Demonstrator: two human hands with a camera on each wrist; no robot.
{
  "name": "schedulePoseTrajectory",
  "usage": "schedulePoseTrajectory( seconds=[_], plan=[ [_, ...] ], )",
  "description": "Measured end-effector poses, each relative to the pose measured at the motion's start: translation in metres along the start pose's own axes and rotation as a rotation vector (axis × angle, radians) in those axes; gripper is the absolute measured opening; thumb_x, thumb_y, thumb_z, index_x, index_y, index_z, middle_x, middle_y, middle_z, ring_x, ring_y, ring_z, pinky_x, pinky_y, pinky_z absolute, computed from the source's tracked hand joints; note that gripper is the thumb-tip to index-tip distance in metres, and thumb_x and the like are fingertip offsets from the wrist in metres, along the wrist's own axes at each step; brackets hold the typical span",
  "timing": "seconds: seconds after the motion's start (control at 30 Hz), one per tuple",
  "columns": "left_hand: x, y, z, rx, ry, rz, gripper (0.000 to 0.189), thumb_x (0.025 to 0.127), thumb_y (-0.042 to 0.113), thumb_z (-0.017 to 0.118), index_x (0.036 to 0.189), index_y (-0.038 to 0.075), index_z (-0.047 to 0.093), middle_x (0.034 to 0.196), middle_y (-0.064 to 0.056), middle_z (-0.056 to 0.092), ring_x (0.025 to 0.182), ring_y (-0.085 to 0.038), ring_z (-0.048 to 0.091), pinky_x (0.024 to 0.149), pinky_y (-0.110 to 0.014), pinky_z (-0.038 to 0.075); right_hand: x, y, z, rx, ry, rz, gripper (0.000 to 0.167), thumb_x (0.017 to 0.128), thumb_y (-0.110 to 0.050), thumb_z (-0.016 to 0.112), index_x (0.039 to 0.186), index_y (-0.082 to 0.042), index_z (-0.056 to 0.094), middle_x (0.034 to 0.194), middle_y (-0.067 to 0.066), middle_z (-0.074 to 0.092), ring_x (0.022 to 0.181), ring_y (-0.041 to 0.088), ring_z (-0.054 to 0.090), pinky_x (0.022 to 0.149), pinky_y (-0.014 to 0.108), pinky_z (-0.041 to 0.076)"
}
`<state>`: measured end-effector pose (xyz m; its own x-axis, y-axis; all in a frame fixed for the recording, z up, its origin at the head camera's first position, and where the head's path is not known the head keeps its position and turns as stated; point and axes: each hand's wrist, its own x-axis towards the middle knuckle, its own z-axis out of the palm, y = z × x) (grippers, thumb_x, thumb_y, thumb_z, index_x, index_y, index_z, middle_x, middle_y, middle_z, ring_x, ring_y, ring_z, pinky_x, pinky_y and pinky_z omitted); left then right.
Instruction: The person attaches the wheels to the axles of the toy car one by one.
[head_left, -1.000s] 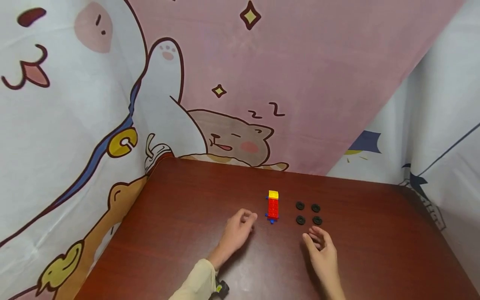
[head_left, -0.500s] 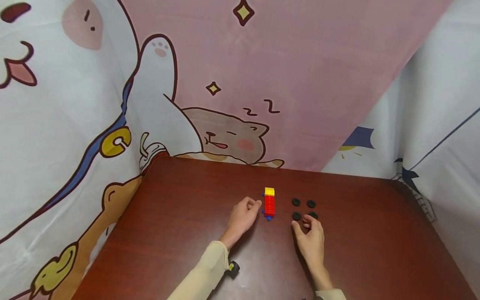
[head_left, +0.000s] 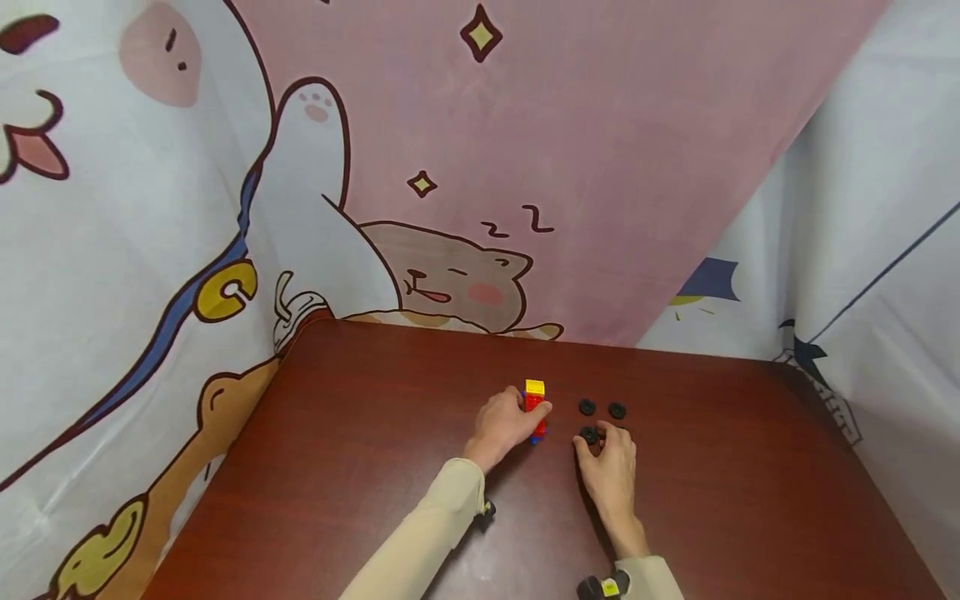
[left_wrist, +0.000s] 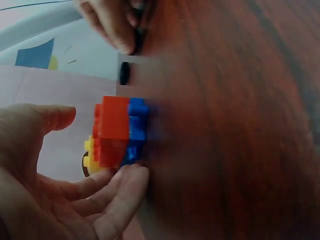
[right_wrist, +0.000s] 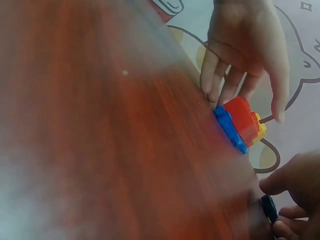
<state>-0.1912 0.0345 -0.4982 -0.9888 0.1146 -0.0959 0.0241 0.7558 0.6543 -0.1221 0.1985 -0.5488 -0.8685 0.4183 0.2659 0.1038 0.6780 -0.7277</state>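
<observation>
A toy car body of red, yellow and blue bricks point(head_left: 535, 402) stands on the table. My left hand point(head_left: 506, 427) reaches around it, thumb over its right side and fingers along its left. In the left wrist view, the thumb is apart from the red brick point(left_wrist: 115, 125), and the fingertips point(left_wrist: 135, 175) are at the blue base. To the right, my right hand point(head_left: 611, 471) has thumb and fingers on opposite sides of a small black wheel point(head_left: 589, 436), pinching it at the table. Another wheel beside it is mostly hidden behind the fingers.
Two more black wheels lie just behind the right hand, a left one point(head_left: 587, 407) and a right one point(head_left: 617, 411). The dark red-brown table point(head_left: 375, 392) ends at a printed cloth point(head_left: 600, 167) at the back and sides.
My left hand has moved right and forward, now around the toy car body. My right hand has moved forward to the near left wheel, which it now pinches.
</observation>
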Motion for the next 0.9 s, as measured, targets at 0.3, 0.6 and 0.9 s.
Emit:
schedulePoseTrajectory(
  seconds=[0.3,0.6,0.9],
  plan=[
    [0.003,0.002,0.012,0.145,0.045,0.035,0.056,0.081,0.062,0.070,0.101,0.011,0.059,0.085,-0.003,0.063,0.083,-0.025,0.064,0.079,-0.039,0.054,0.008,0.000,0.004,-0.032,-0.043,-0.023,0.043,0.083,-0.009,0.075,0.120,0.009,0.062,0.112,0.026,0.058,0.105,0.042,0.051,0.089,0.053,0.040],
    [0.006,-0.001,0.014,0.117,0.031,0.036,0.041,0.080,0.045,0.068,0.097,0.008,0.061,0.081,-0.003,0.061,0.074,-0.025,0.062,0.073,-0.037,0.052,0.008,0.002,0.004,0.057,-0.050,-0.079,0.031,0.084,-0.007,0.073,0.113,0.002,0.069,0.105,0.016,0.061,0.091,0.028,0.057,0.078,0.032,0.045],
    [0.008,-0.007,0.020,-0.573,-0.045,0.003,0.034,0.090,0.033,0.066,0.110,0.005,0.065,0.086,-0.004,0.065,0.058,-0.014,0.061,0.052,-0.026,0.054,0.020,-0.001,-0.008,0.312,0.025,-0.226,0.030,0.082,0.000,0.075,0.111,-0.003,0.071,0.104,0.009,0.063,0.084,0.020,0.058,0.074,0.011,0.043]
  ],
)
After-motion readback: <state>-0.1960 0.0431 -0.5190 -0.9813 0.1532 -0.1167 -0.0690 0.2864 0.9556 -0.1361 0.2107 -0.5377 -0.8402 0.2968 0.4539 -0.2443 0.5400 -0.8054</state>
